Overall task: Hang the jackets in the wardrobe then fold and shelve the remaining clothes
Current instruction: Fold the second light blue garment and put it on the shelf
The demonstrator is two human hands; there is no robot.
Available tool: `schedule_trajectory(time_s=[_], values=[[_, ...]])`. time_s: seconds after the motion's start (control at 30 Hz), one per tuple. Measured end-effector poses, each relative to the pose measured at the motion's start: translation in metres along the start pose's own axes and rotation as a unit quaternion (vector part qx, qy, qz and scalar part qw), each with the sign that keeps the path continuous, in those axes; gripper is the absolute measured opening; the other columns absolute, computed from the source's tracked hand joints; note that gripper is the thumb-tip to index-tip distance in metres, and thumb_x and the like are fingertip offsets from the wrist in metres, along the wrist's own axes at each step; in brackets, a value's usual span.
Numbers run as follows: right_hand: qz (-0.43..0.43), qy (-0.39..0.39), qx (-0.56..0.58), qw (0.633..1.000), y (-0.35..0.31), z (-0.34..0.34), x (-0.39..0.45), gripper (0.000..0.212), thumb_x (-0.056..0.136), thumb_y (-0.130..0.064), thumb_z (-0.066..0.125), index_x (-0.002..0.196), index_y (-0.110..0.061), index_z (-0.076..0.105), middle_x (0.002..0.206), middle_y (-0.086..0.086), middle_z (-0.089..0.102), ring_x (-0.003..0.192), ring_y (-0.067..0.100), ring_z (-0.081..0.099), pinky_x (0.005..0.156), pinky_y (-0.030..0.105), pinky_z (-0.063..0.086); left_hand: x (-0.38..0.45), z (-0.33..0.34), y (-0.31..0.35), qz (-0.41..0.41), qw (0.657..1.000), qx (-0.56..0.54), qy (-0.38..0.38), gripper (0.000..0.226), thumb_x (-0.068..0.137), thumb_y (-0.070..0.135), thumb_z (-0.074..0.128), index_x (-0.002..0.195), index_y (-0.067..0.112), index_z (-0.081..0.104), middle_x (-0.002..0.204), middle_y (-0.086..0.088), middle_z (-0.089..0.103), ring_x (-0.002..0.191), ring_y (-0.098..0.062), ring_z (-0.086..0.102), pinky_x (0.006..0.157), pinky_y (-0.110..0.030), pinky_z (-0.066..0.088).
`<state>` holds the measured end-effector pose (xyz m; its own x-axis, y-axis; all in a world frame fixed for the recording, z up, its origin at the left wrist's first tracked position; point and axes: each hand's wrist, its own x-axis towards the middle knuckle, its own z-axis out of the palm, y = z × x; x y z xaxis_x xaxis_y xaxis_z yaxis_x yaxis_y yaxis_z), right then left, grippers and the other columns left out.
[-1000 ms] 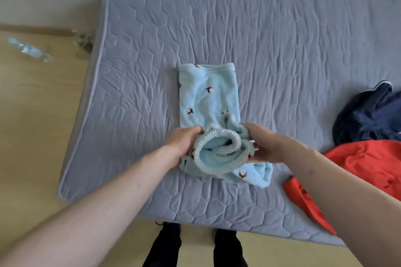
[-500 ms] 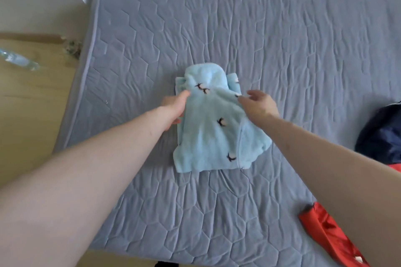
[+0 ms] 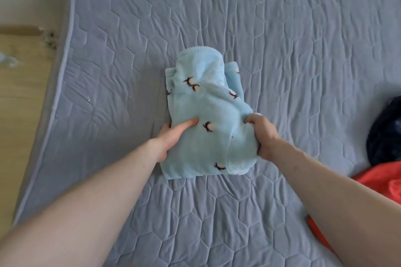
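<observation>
A light blue fleece garment point(image 3: 208, 115) with small dark bird prints lies folded into a thick bundle in the middle of the grey quilted mattress point(image 3: 282, 39). My left hand point(image 3: 171, 136) grips the bundle's left edge, thumb lying on top and fingers tucked beneath. My right hand point(image 3: 262, 134) grips the right edge with its fingers curled round the fabric. A red garment point(image 3: 382, 182) and a dark navy garment point(image 3: 386, 134) lie crumpled at the right edge of the view.
The mattress's left edge point(image 3: 54, 97) borders a wooden floor point(image 3: 19, 93). A small clear object lies blurred on the floor at far left. Bare mattress stretches beyond the bundle.
The near end with the cuff was folded up over the garment, making a compact bundle. Both hands then slid back to its near sides and took hold there.
</observation>
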<state>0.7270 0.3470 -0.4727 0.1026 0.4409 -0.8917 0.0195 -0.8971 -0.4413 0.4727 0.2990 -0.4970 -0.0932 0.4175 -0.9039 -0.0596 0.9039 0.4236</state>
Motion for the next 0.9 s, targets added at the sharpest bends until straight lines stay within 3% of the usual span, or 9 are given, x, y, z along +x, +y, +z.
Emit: schedule_trajectory(time_s=[0.1, 0.17, 0.33, 0.4, 0.5, 0.63, 0.77, 0.83, 0.9], values=[[0.035, -0.051, 0.027, 0.998, 0.002, 0.012, 0.008, 0.031, 0.07, -0.014, 0.057, 0.097, -0.009, 0.073, 0.082, 0.013, 0.075, 0.07, 0.032, 0.075, 0.062, 0.042, 0.06, 0.011, -0.013, -0.009, -0.008, 0.998, -0.04, -0.053, 0.093, 0.047, 0.069, 0.091, 0.126, 0.024, 0.071, 0.114, -0.001, 0.077, 0.107, -0.026, 0.073, 0.104, -0.045, 0.051], [0.057, -0.055, 0.001, 0.997, 0.007, 0.018, 0.015, 0.041, 0.077, -0.015, 0.055, 0.114, -0.006, 0.07, 0.097, 0.015, 0.075, 0.086, 0.035, 0.073, 0.079, 0.048, 0.062, 0.016, -0.016, -0.016, -0.008, 0.995, -0.052, -0.081, 0.079, 0.056, 0.066, 0.088, 0.122, 0.026, 0.074, 0.115, -0.002, 0.077, 0.107, -0.025, 0.073, 0.102, -0.044, 0.052], [-0.044, 0.14, -0.177, 0.973, 0.028, 0.026, 0.021, 0.076, 0.08, -0.048, 0.065, 0.147, -0.023, 0.041, 0.142, 0.006, 0.053, 0.128, 0.033, 0.052, 0.111, 0.048, 0.043, 0.016, 0.002, -0.031, 0.008, 0.999, -0.012, -0.05, 0.066, 0.064, 0.06, 0.088, 0.118, 0.026, 0.074, 0.107, 0.003, 0.079, 0.095, -0.018, 0.077, 0.083, -0.035, 0.058], [-0.02, 0.087, -0.141, 0.986, 0.029, 0.022, 0.019, 0.063, 0.079, -0.053, 0.066, 0.137, -0.031, 0.057, 0.129, -0.001, 0.067, 0.116, 0.028, 0.064, 0.103, 0.045, 0.051, 0.013, 0.009, -0.037, 0.02, 1.0, -0.02, -0.002, 0.058, 0.068, 0.055, 0.089, 0.115, 0.024, 0.075, 0.1, 0.006, 0.08, 0.09, -0.016, 0.077, 0.078, -0.032, 0.059], [-0.005, 0.021, -0.126, 0.992, 0.02, 0.007, 0.016, 0.012, 0.085, -0.034, 0.071, 0.093, -0.027, 0.077, 0.092, 0.001, 0.079, 0.08, 0.02, 0.074, 0.07, 0.028, 0.059, -0.005, 0.02, -0.046, 0.05, 0.997, -0.053, 0.031, 0.047, 0.067, 0.047, 0.091, 0.105, 0.023, 0.076, 0.096, 0.008, 0.08, 0.091, -0.015, 0.077, 0.081, -0.033, 0.06], [-0.011, -0.037, -0.185, 0.982, 0.009, -0.009, 0.001, 0.02, 0.086, -0.014, 0.072, 0.074, -0.029, 0.077, 0.081, -0.006, 0.079, 0.064, 0.009, 0.075, 0.058, 0.022, 0.056, -0.058, 0.039, -0.085, 0.098, 0.985, -0.14, 0.034, 0.042, 0.074, 0.036, 0.09, 0.111, 0.022, 0.077, 0.108, 0.003, 0.079, 0.102, -0.018, 0.075, 0.09, -0.043, 0.061], [0.011, -0.11, -0.367, 0.924, 0.011, -0.011, -0.017, 0.03, 0.087, -0.01, 0.065, 0.113, -0.02, 0.078, 0.113, 0.002, 0.075, 0.106, 0.022, 0.07, 0.1, 0.037, 0.055, -0.123, 0.063, -0.148, 0.105, 0.988, -0.113, 0.005, 0.04, 0.073, 0.048, 0.088, 0.111, 0.04, 0.076, 0.111, 0.011, 0.077, 0.104, -0.007, 0.073, 0.078, -0.019, 0.059], [0.006, -0.147, -0.502, 0.852, 0.017, -0.006, -0.025, 0.034, 0.096, -0.015, 0.056, 0.127, -0.015, 0.069, 0.129, 0.009, 0.065, 0.12, 0.027, 0.061, 0.107, 0.038, 0.047, -0.143, 0.072, -0.176, 0.07, 0.996, -0.03, -0.04, 0.036, 0.074, 0.05, 0.085, 0.108, 0.041, 0.077, 0.11, 0.019, 0.076, 0.104, 0.001, 0.07, 0.08, -0.013, 0.056], [-0.024, -0.143, -0.569, 0.81, 0.031, -0.004, -0.028, 0.037, 0.102, -0.021, 0.048, 0.135, -0.016, 0.064, 0.137, 0.01, 0.061, 0.121, 0.027, 0.058, 0.102, 0.032, 0.045, -0.153, 0.077, -0.192, 0.033, 0.986, 0.117, -0.112, 0.034, 0.083, 0.055, 0.075, 0.106, 0.03, 0.077, 0.108, 0.021, 0.075, 0.106, 0.001, 0.068, 0.09, -0.02, 0.054]])
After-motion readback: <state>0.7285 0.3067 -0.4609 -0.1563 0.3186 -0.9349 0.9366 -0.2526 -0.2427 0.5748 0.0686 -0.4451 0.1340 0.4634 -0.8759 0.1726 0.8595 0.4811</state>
